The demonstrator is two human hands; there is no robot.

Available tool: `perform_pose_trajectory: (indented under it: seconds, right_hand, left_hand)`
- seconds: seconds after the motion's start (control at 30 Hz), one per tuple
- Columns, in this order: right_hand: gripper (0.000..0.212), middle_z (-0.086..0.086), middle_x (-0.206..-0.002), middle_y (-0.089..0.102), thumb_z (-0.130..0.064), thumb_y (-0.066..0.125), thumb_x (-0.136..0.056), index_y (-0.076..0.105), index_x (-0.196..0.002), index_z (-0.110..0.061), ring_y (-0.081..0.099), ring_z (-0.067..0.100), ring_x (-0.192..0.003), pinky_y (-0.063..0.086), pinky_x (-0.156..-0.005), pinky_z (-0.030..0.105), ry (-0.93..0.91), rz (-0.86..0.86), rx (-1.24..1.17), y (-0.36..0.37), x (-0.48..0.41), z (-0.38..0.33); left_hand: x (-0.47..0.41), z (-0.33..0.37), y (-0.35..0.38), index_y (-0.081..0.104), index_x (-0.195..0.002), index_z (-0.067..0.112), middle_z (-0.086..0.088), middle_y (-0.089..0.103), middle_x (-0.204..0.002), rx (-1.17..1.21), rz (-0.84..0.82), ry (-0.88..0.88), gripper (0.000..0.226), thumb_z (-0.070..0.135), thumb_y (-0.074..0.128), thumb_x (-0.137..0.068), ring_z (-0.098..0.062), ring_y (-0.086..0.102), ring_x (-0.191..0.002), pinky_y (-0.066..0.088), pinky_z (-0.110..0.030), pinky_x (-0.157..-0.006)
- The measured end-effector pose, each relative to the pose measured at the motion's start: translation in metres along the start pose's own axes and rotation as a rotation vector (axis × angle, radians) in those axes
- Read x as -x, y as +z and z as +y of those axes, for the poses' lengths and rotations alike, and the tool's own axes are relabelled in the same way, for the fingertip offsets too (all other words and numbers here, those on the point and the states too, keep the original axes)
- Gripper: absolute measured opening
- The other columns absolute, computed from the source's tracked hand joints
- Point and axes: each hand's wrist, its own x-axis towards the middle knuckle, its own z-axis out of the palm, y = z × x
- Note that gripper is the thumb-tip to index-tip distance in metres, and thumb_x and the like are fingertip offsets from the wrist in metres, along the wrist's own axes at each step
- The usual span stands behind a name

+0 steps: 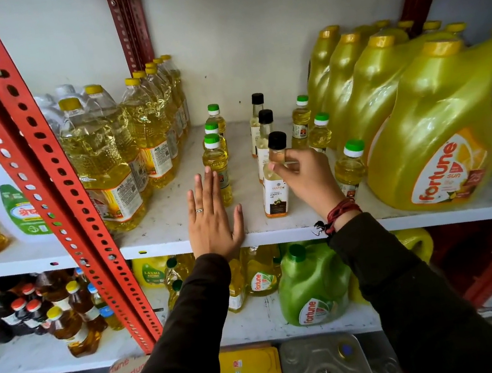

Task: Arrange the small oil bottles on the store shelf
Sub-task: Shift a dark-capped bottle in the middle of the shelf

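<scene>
Nearest the lens, two dark sleeves reaching up to the white shelf (162, 230). Left hand (211, 220) laid flat on the shelf's front edge, fingers spread and grasping nothing, fingertips just beside the front green-capped bottle (218, 171); likely a brace for balance, or a stop to keep that row from sliding forward. Right hand (304, 177) pinched round the neck of the black-capped coconut oil bottle (274, 182), thumb and fingers closed just under the cap, base seemingly resting on the shelf near the front edge. Held high at the neck probably because the slim bottle offers little room lower down between its neighbours, and because a neck grip allows sliding or turning without toppling. Behind it, two more black-capped bottles (263, 132) in a rough line toward the back wall, so presumably lining up the front one to finish that column. To the left, three green-capped bottles upright in a tidy row; to the right, three more green-capped bottles (322, 131) strung loosely beside the big yellow jugs (429, 139), less even and probably next for straightening. Tall clear bottles (124, 147) packed at the left, well apart from the small ones.
</scene>
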Motion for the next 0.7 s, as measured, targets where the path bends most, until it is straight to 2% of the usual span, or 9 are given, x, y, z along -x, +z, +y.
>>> perform_pose_trajectory:
  seconds: [0.43,0.7]
  right_hand:
    - [0.025,0.009,-0.103,0.076,-0.029,0.071,-0.089,0.075,-0.107,-0.014,0.07,0.026,-0.093,0.057,-0.083,0.047,-0.012,0.002,-0.002,-0.011,0.028,-0.011]
    - [0.029,0.001,-0.107,0.076,-0.034,0.073,-0.086,0.073,-0.109,-0.015,0.07,0.016,-0.098,0.057,-0.089,0.039,0.029,0.019,-0.01,-0.012,0.033,-0.011]
  left_hand:
    - [-0.003,-0.003,0.001,0.012,-0.167,0.006,-0.01,0.006,-0.176,-0.007,0.015,-0.001,0.08,0.05,0.029,-0.102,-0.025,0.0,-0.162,-0.009,-0.036,-0.131]
    - [0.0,-0.002,0.003,0.012,-0.167,0.007,-0.01,0.006,-0.176,-0.009,0.012,0.002,0.079,0.05,0.03,-0.103,-0.024,0.0,-0.162,-0.01,-0.035,-0.13]
